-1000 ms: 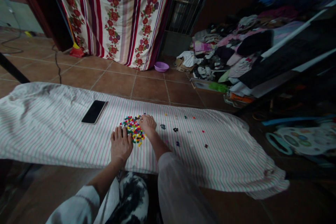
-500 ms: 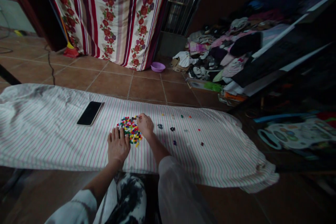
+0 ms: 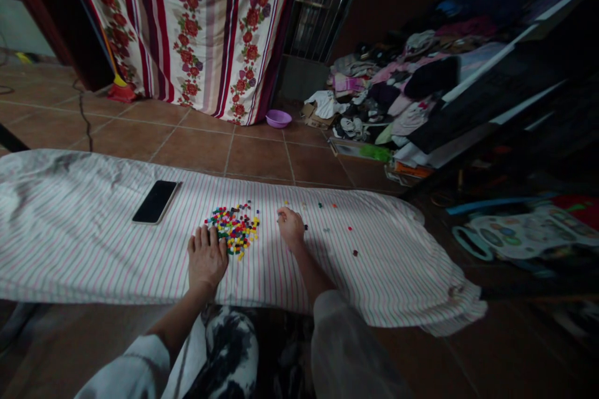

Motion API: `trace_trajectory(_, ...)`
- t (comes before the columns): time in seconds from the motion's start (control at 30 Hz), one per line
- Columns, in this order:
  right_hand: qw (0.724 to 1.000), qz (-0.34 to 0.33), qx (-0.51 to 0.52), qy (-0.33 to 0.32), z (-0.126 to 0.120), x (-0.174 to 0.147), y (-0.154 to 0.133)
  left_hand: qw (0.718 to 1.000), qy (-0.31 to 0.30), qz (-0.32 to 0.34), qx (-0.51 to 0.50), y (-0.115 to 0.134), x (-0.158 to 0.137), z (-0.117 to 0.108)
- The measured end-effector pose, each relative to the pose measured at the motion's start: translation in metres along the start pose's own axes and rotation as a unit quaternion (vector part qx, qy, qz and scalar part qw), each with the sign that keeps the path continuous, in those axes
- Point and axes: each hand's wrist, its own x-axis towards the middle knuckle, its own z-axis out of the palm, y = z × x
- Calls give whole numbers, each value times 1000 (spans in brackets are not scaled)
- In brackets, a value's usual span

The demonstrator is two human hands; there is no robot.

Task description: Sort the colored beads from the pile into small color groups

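Note:
A pile of small bright cube-like pieces [image 3: 241,234] lies on the striped cloth [image 3: 140,262]. My left hand [image 3: 207,257] rests flat at the pile's near left edge, palm down. To the right of the pile, my right hand [image 3: 291,227] is low over the cloth with fingertips pinched; what they hold is too small to make out. Dark grey pieces by those fingers are mostly hidden. Beyond and right of it lie sorted bits: yellow [image 3: 286,203], green [image 3: 321,204], orange [image 3: 334,205], black [image 3: 306,227], red [image 3: 350,229] and dark brown [image 3: 355,253].
A black-screened phone [image 3: 155,202] lies on the cloth left of the pile. Beyond the table, a purple basin [image 3: 279,118] and a red broom [image 3: 122,92] stand on the tiled floor near a flowered curtain [image 3: 215,31]. Clothes [image 3: 388,84] are heaped at the back right.
My right hand has moved right, from the pile's far right edge to the dark grey pieces. My left hand stays at the pile. The view has shifted slightly.

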Motion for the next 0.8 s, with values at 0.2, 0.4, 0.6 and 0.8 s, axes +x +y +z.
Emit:
trace_trajectory(0.2,1000,16,-15,-4,2,-3,12,1000,5,-2,-2,-1,-1,2)
trace_trajectory(0.4,1000,-14,-5,11,10,-4,17,1000,7,1,0,-1,-1,2)
trace_trajectory(0.6,1000,-14,10,-7,11,-7,20,1000,1,-3,-5,-1,-1,2)
trace_trajectory(0.8,998,-38,53,-5,12,-11,26,1000,2,5,9,-3,-1,5)
